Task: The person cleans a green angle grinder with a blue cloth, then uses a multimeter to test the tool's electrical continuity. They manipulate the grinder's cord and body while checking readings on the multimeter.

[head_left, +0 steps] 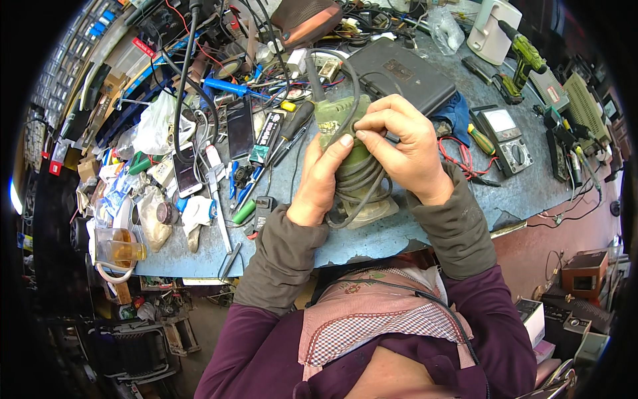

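Observation:
A worn green power tool, which looks like an electric sander (337, 113), lies near the table's front edge, its pale flat base toward me. Several turns of its dark power cord (362, 181) wrap round the body. My left hand (318, 179) holds the tool's left side, thumb resting over the top by the cord. From the right, my right hand (407, 143) pinches a stretch of cord between thumb and fingertips. The two hands almost meet above the body. My left fingers are mostly hidden behind the tool.
Behind the tool lies a black case (405, 76). To the right are an analog multimeter (508, 143), red leads (458, 159), a screwdriver (480, 139) and a green cordless drill (525, 63). Phones (187, 169), pliers, bags and a glass mug (123, 251) crowd the left.

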Action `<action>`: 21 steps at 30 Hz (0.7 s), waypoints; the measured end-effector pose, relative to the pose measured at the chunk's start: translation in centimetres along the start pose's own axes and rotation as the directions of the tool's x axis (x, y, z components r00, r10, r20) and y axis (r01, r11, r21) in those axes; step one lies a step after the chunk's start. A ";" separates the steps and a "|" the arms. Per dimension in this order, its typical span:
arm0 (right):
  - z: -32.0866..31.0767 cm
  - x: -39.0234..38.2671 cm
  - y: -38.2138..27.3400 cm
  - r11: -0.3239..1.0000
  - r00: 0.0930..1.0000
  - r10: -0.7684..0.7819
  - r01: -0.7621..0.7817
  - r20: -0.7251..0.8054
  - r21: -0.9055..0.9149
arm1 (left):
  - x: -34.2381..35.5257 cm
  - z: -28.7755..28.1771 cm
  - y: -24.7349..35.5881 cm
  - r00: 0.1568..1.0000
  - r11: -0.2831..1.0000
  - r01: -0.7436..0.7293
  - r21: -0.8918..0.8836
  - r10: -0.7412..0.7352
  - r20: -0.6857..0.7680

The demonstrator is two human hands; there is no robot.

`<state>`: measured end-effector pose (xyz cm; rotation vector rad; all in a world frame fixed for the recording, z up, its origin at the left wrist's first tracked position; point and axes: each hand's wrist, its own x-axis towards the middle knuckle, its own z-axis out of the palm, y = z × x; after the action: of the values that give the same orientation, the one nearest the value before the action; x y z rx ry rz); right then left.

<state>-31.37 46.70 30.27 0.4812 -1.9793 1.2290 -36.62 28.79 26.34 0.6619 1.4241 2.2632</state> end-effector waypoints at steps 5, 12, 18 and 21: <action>0.0 -0.1 -0.1 0.996 0.998 -0.062 0.061 -0.010 -0.068 | 0.0 0.1 0.1 1.000 1.000 -0.002 0.006 0.002 0.007; 0.3 0.0 0.0 0.976 0.984 -0.176 0.173 -0.015 -0.133 | -0.2 -0.1 0.1 1.000 1.000 0.004 0.017 -0.004 -0.008; 0.2 -0.2 0.0 0.992 0.994 -0.104 0.100 -0.042 -0.081 | -0.1 0.2 0.0 1.000 1.000 -0.008 0.023 0.007 0.003; 0.2 -0.2 0.2 0.991 0.993 -0.111 0.108 -0.046 -0.073 | -0.1 -0.2 -0.5 1.000 1.000 -0.017 0.017 0.017 -0.006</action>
<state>-31.42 46.60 29.96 0.5120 -1.9215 1.0895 -36.62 28.82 25.75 0.6755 1.4473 2.2700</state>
